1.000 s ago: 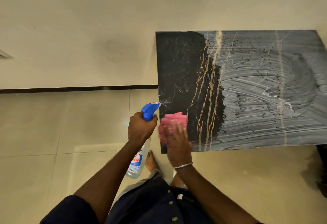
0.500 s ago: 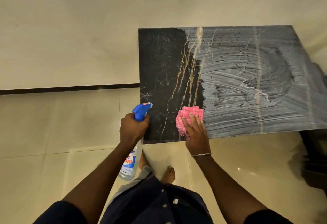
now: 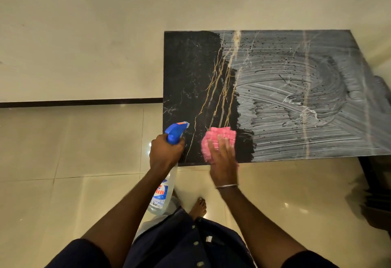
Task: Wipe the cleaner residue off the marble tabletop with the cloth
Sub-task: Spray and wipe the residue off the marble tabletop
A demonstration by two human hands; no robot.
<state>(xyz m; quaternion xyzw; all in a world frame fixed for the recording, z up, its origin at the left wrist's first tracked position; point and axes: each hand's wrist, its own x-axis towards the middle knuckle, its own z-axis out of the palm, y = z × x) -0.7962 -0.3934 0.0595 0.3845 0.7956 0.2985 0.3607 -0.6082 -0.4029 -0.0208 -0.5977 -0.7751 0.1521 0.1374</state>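
A black marble tabletop (image 3: pixel 190 73) with gold veins fills the right half of the head view. Its left third is dark and wiped; whitish cleaner residue (image 3: pixel 296 102) in swirled streaks covers everything to the right. A folded pink cloth (image 3: pixel 220 135) lies on the marble near the front edge, at the border of the residue. My right hand (image 3: pixel 222 157) presses on the cloth with its fingers spread flat. My left hand (image 3: pixel 165 151) grips the neck of a clear spray bottle (image 3: pixel 160 195) with a blue trigger head, hanging just off the table's front left corner.
Glossy beige floor tiles (image 3: pixel 74 151) lie left of and in front of the table, and a cream wall with a dark skirting strip (image 3: pixel 80 101) runs behind. My bare foot (image 3: pixel 198 206) stands below the front edge. A dark object (image 3: pixel 374 193) sits at the right.
My right hand swept the cloth right along the front edge, then back a little left. A further strip of residue near the front edge is gone. The bottle hand stayed put.
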